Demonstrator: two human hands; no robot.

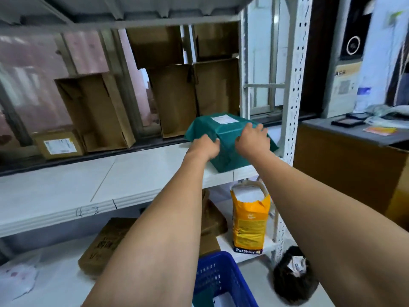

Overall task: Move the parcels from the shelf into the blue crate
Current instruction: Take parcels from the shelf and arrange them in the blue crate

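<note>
A green plastic-wrapped parcel (223, 129) with a white label lies at the right end of the white shelf (132, 173). My left hand (204, 148) grips its near left edge, fingers curled into the wrapping. My right hand (253, 139) lies on its top right side, fingers spread over the wrapping and bent at the tips. The blue crate (221, 278) stands below, between my forearms, with something white inside. A small brown box (58, 146) with a label sits at the shelf's back left.
Empty open cardboard boxes (97, 111) stand along the back of the shelf. The white shelf post (294, 85) rises right of the parcel. Below are a yellow bag (250, 220), a brown carton (106, 240) and a black parcel (292, 273). A brown counter (354, 169) stands at right.
</note>
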